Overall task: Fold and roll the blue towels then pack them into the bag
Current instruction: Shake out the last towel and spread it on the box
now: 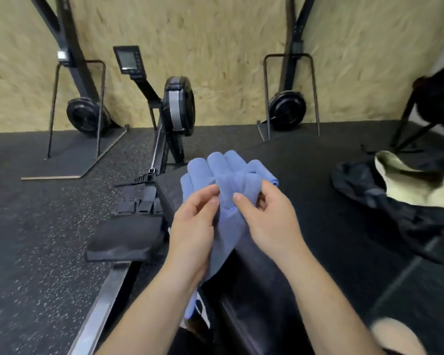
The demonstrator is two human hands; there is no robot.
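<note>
A blue towel (226, 175) is bunched up in the air over a black padded platform (305, 201), its loose end hanging down between my forearms. My left hand (192, 226) pinches its fabric from the left with thumb and fingers. My right hand (267, 221) grips the folds from the right, thumb on top. A dark bag (408, 211) with a pale lining lies open on the platform at the right, apart from both hands.
A rowing machine (174, 108) runs from the wall toward me at the left, its black seat (123, 242) near my left arm. Two more machines stand upright against the wooden wall. Speckled rubber floor lies at the left. A knee shows at the lower right.
</note>
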